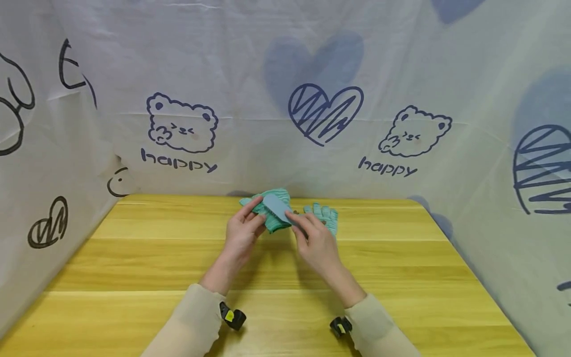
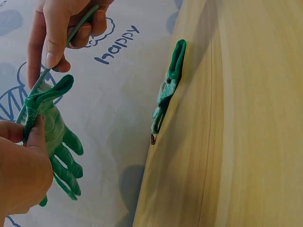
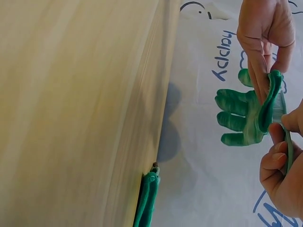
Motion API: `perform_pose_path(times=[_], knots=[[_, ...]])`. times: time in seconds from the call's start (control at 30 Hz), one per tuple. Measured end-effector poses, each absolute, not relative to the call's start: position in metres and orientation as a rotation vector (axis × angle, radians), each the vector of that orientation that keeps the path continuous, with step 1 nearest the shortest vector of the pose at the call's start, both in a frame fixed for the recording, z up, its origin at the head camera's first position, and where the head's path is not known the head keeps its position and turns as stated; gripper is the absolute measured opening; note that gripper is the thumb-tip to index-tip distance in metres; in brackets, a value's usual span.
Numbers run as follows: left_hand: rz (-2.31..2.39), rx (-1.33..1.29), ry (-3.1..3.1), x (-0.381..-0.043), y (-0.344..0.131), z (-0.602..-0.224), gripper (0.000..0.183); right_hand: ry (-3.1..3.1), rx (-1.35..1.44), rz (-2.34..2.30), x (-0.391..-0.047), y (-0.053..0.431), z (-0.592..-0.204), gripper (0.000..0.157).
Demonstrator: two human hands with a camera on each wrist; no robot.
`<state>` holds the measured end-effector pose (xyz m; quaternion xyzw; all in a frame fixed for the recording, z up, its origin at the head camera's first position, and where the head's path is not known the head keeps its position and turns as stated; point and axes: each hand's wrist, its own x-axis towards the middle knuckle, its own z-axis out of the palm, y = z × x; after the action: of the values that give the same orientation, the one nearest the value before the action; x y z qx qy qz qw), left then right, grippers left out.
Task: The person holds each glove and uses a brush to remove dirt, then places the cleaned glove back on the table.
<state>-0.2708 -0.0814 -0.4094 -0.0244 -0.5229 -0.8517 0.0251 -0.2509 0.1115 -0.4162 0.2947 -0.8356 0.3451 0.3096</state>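
Note:
My left hand (image 1: 241, 234) pinches a green knit glove (image 1: 280, 227) by its cuff and holds it up off the table. The glove's fingers (image 3: 231, 120) spread out from the cuff in the right wrist view. My right hand (image 1: 320, 248) grips the thin handle (image 2: 81, 26) of a pale blue-grey brush (image 1: 277, 207). Short bristles show along one edge of the brush head, which lies against the glove. A second green glove (image 1: 329, 214) rests on the table just beyond my right hand, with small dark brown bits on it.
The wooden table (image 1: 147, 267) ends at a back edge close behind the gloves. A white cloth (image 1: 254, 153) with drawn bears and hearts hangs behind and at both sides. A small black device (image 1: 234, 317) sits at the left wrist, another (image 1: 341, 326) at the right.

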Motion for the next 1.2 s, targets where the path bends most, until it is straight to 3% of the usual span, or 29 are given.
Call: perform_pose_path(times=[0.93, 1.2], knots=[[-2.604, -0.098, -1.63, -0.269, -0.081, -0.407, 0.056, -2.182, 0.644, 0.846, -0.259, 0.117, -0.42, 0.035], [-2.605, -0.101, -1.593, -0.269, -0.084, -0.407, 0.058, -2.228, 0.458, 0.959, -0.262, 0.128, -0.416, 0.037]])
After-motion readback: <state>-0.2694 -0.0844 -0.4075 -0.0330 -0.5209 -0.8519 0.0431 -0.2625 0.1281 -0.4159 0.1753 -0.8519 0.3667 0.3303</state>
